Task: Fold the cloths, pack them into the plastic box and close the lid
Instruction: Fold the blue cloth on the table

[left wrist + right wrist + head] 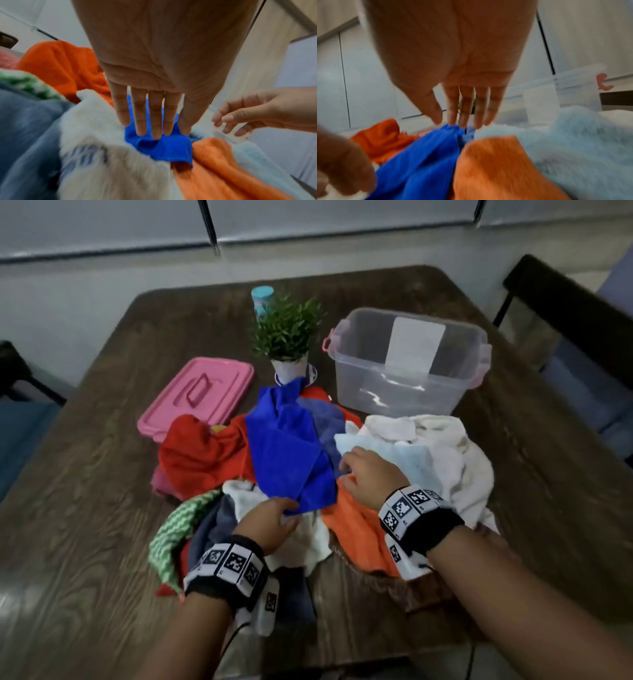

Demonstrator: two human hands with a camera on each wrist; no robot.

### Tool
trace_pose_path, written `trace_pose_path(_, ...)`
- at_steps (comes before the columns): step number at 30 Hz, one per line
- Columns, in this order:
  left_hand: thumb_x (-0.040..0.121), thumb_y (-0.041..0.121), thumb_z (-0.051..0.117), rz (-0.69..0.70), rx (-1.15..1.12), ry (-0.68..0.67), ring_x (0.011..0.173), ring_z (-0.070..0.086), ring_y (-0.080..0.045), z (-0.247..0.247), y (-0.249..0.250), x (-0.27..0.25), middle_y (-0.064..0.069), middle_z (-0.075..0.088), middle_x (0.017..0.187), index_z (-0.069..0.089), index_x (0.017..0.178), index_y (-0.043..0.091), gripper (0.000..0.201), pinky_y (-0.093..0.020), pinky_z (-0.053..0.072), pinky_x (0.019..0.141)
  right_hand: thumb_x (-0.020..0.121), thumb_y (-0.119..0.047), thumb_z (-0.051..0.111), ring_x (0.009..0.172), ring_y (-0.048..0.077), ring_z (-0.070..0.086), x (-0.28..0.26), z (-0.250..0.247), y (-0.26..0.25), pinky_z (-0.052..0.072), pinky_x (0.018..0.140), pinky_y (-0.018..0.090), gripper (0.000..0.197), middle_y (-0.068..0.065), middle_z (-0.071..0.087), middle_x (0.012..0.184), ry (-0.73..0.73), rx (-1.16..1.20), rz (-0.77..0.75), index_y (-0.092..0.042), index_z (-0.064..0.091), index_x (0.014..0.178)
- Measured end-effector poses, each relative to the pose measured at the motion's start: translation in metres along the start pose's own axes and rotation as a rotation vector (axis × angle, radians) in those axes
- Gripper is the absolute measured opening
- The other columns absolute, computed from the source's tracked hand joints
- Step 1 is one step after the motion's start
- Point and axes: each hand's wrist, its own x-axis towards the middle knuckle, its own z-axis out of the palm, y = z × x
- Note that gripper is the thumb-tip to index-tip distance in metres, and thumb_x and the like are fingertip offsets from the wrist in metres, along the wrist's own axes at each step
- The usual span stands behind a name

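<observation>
The left hand (270,522) has the near corner of the blue cloth (287,453) under its fingertips: in the left wrist view the fingers (155,121) run straight and slightly spread down onto the bunched edge with the thumb alongside. It looks like the start of a pinch, but I cannot tell whether the corner is really gripped. The right hand (368,477) sits just right of the blue cloth, its fingers (465,108) straight, close together and empty, tips at the seam where the blue cloth meets the pale blue towel (407,460). My reading is that the two hands are taking one cloth at two points so it can be drawn out of the heap and spread for folding.

The blue cloth lies on top of the pile, crumpled lengthwise, smooth and thin beside the fluffier towels. To its left is a red cloth (202,453), to its right an orange one (359,529) and the white towels (442,440), and nearer the person a white cloth (308,539), a grey one (219,522) and a green zigzag one (178,525). None is folded.

The box (407,361) stands open and empty beyond the blue cloth to the right, its lid (197,393) flat on the table (85,508) beyond it to the left, so packing has clear access. A plant (287,337) stands between lid and box
</observation>
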Motion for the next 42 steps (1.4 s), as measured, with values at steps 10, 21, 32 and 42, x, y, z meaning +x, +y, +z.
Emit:
trace_pose_path(10,0.071,0.039,0.07,-0.136,0.239,-0.024,0.129,0.03,-0.03,0.044,-0.015,0.015,0.001,0.022,0.143,0.027,0.145,0.029,0.086,-0.042,0.039,0.101,0.08,-0.051,0.065,0.115,0.028,0.044,-0.021,0.078,0.006,0.041,0.089,0.039,0.054,0.001,0.047,0.126,-0.272,-0.253,-0.071,-0.019,0.048,0.121)
trace_pose_path(21,0.076,0.019,0.066,-0.147,0.446,0.136,0.121,0.042,-0.03,0.033,-0.047,0.037,-0.007,0.034,0.139,0.038,0.135,0.024,0.065,-0.039,0.047,0.09,0.093,-0.02,0.045,0.122,0.029,0.037,0.013,0.079,0.032,0.035,0.097,0.039,0.034,0.005,0.043,0.132,-0.224,-0.385,0.132,-0.019,0.048,0.127)
trace_pose_path(32,0.08,0.026,0.063,-0.315,0.549,0.081,0.123,0.036,-0.026,-0.006,-0.076,0.049,-0.008,0.031,0.134,0.035,0.131,0.018,0.058,-0.032,0.041,0.095,0.086,-0.034,0.062,0.131,0.026,0.034,0.02,0.061,0.064,0.034,0.104,0.038,0.061,-0.001,0.042,0.14,-0.229,-0.337,0.342,-0.019,0.039,0.14)
trace_pose_path(42,0.071,0.035,0.079,-0.206,0.194,0.37,0.115,0.044,-0.038,-0.029,-0.034,0.07,-0.015,0.035,0.135,0.04,0.137,0.017,0.079,-0.043,0.037,0.1,0.087,-0.032,0.056,0.1,0.027,0.061,0.028,0.025,0.039,0.049,0.084,0.034,0.021,0.004,0.063,0.108,-0.283,-0.09,0.251,-0.018,0.055,0.102)
